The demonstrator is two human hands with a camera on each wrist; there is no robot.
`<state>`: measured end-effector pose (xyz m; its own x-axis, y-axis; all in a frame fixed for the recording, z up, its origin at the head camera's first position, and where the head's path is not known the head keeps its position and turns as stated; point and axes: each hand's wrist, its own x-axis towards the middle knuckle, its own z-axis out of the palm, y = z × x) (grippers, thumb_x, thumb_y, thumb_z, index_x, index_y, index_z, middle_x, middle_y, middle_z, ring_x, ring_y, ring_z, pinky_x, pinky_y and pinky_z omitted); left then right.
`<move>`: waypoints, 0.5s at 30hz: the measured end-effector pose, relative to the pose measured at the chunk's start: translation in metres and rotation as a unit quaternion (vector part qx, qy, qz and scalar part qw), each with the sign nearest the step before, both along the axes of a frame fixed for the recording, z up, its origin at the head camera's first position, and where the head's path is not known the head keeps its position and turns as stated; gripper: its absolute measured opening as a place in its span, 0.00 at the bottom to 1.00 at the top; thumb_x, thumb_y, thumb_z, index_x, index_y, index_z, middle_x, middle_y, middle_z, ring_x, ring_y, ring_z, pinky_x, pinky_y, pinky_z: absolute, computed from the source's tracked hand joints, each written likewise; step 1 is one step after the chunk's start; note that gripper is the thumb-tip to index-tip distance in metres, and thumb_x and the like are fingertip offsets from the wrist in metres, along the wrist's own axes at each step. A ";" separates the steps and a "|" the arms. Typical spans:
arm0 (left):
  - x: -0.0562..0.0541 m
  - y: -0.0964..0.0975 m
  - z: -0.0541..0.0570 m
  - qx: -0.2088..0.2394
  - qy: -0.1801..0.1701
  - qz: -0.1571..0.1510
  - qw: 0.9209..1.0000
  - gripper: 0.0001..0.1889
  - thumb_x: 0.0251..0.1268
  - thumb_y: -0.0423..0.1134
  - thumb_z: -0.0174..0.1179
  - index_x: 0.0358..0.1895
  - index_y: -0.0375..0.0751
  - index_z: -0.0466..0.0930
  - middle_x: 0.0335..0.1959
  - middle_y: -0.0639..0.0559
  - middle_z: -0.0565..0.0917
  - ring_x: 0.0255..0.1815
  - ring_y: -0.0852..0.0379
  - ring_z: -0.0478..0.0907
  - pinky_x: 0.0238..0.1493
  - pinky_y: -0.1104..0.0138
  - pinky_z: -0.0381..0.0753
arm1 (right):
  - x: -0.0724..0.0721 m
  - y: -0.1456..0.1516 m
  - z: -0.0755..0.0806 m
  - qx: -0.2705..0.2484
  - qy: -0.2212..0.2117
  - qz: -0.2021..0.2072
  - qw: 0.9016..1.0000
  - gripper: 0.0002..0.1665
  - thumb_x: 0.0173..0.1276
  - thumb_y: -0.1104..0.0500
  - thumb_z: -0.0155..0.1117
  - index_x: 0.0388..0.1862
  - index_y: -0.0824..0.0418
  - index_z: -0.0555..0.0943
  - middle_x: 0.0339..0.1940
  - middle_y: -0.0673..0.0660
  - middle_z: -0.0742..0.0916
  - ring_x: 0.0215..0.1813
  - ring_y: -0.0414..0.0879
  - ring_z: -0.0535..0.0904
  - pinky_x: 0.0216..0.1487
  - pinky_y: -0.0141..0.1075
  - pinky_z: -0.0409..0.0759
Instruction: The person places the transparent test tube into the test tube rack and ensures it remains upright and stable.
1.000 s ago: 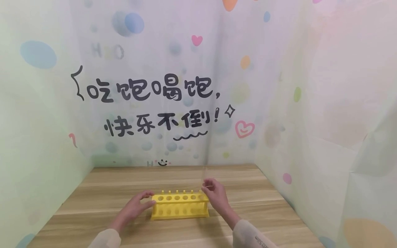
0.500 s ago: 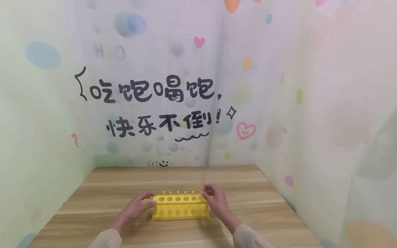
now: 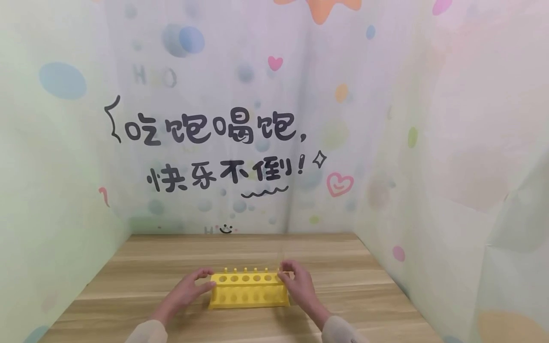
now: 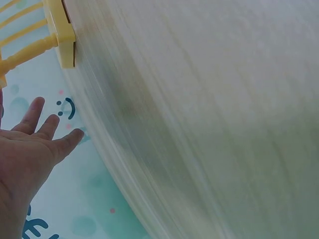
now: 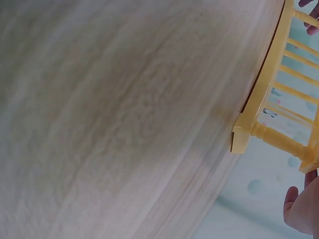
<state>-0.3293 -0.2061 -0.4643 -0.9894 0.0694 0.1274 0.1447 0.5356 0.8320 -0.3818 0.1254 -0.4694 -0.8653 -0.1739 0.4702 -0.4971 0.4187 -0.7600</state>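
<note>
A yellow test tube rack [image 3: 250, 297] stands upright on the wooden table, a row of round holes along its top and short pegs behind. At its left end, my left hand [image 3: 185, 291] holds the top plate between thumb and index finger. My right hand [image 3: 301, 284] has thumb and index finger at the top right corner of the rack. In the left wrist view, three fingers of the left hand [image 4: 31, 144] spread apart beside the rack [image 4: 62, 32]. The right wrist view shows the right hand [image 5: 303, 209] under the rack's corner, largely cut off by the frame.
The wood-grain table [image 3: 356, 305] ends at a printed back curtain [image 3: 240, 76] with large lettering. Light printed side walls [image 3: 55, 166] border the table at left and right. Pale sleeves [image 3: 147, 331] cover both forearms.
My right hand has come down a little, its fingers lower at the rack's right end. The left hand stays at the left end. The head view has tilted slightly up.
</note>
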 end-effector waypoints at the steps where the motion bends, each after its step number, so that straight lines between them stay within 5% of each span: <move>1: 0.000 0.000 0.000 0.000 0.001 0.000 1.000 0.23 0.66 0.49 0.65 0.60 0.42 0.76 0.65 0.29 0.72 0.68 0.24 0.62 0.61 0.31 0.63 | 0.000 0.000 0.000 -0.001 0.002 0.000 1.000 0.17 0.67 0.60 0.68 0.53 0.64 0.80 0.47 0.55 0.86 0.52 0.53 0.81 0.54 0.51 0.81; 8: 0.001 -0.001 0.004 -0.023 0.005 0.005 1.000 0.23 0.66 0.49 0.64 0.60 0.42 0.76 0.65 0.30 0.71 0.67 0.25 0.63 0.61 0.31 0.62 | 0.000 0.003 0.001 0.000 -0.001 0.010 1.000 0.21 0.67 0.58 0.68 0.57 0.65 0.79 0.51 0.59 0.86 0.55 0.56 0.80 0.58 0.59 0.76; 15: 0.000 -0.005 0.018 -0.073 0.021 -0.003 0.997 0.26 0.67 0.51 0.63 0.61 0.39 0.76 0.64 0.33 0.74 0.65 0.28 0.67 0.61 0.33 0.65 | -0.005 0.014 0.007 0.023 -0.002 -0.013 1.000 0.22 0.71 0.53 0.64 0.61 0.60 0.78 0.53 0.60 0.86 0.56 0.55 0.80 0.56 0.57 0.77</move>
